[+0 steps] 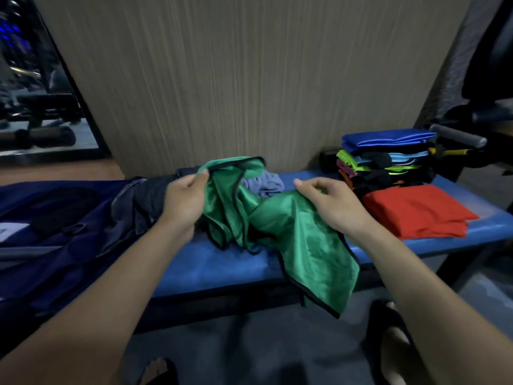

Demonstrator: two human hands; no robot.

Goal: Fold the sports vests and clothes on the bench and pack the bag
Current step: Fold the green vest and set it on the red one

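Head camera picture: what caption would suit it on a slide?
Two hands hold a green vest over a blue bench.

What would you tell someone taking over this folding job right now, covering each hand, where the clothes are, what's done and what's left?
Left hand grips the green vest at its black-trimmed edge; right hand holds the cloth further along.
The vest is unfolded, draped over the blue bench with one corner hanging off the front.
Done: a folded stack topped by a blue vest and a folded red garment at the right.
Left: fold the green vest, the crumpled grey-purple garment behind it and the dark clothes at left, then pack the navy bag.
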